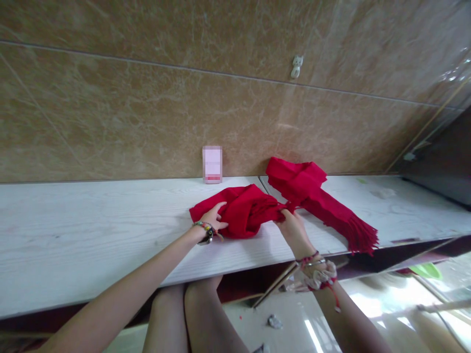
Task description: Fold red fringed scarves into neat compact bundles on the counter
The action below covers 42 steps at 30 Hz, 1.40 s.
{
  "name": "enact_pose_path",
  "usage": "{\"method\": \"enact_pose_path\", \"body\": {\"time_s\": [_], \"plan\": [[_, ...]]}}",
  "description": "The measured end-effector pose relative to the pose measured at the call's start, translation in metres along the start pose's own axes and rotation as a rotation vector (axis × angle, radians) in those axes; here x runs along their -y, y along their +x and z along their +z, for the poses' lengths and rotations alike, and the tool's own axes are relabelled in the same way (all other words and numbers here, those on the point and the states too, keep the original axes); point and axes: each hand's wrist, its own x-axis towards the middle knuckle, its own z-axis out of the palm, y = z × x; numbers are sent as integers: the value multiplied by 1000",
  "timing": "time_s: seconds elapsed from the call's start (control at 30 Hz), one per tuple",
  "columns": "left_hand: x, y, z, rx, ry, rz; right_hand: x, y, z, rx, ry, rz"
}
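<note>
A red scarf (pixel 241 213) lies bunched in loose folds on the white tabletop in front of me. My left hand (pixel 212 216) rests on its left side, thumb and fingers spread apart over the cloth. At the right end of the bunch, my right hand (pixel 290 223) is closed on a gathered, fringe-like end, with the fingertips partly hidden. Just beyond it lies a flat, folded red length (pixel 305 184), whose fringed end (pixel 362 235) hangs over the front edge. Whether this is a second scarf or part of the same one, I cannot tell.
A small pale pink box-like object (pixel 212 164), blurred out, stands against the brown tiled wall (pixel 147 113). On the wall is a white cat-shaped piece (pixel 296 66). A seam crosses the tabletop (pixel 91 230). A dark grey object (pixel 441 152) stands at the right end.
</note>
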Motion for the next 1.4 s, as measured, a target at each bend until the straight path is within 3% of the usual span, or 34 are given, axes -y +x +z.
{"method": "enact_pose_path", "body": {"time_s": [0.1, 0.2, 0.3, 0.37, 0.47, 0.57, 0.67, 0.83, 0.9, 0.97, 1.07, 1.23, 1.33, 1.4], "plan": [[1, -4, -5, -47, 163, 53, -10, -12, -25, 99, 60, 89], [4, -8, -10, -90, 223, 102, -10, -19, -56, 255, -131, 102], [15, -4, -26, -297, 296, 130, 6, -13, -77, 410, -281, 27], [27, 4, -41, -373, 306, 128, 18, -5, -76, 442, -354, -59], [45, 16, -61, -164, 164, 180, 23, 1, -53, 465, -582, -192], [56, 23, -74, 13, 105, 242, 11, -1, -18, 505, -851, -312], [56, 25, -89, -32, 202, 265, -3, 0, 13, 435, -984, -368], [50, 26, -136, -278, 320, 254, -3, 23, 47, 359, -870, -438], [54, 21, -154, -317, 354, 178, 2, 33, 52, 436, -815, -446], [63, 13, -165, -282, 362, 132, 8, 37, 50, 623, -789, -475], [79, -3, -172, -171, 360, 129, 17, 31, 44, 840, -857, -590], [86, -12, -173, -116, 424, 115, 22, 8, 67, 800, -1050, -948], [82, -6, -172, -135, 436, 112, 18, 6, 86, 904, -1167, -1023], [78, -3, -170, -169, 454, 98, 16, 10, 86, 931, -1222, -1029]]}}
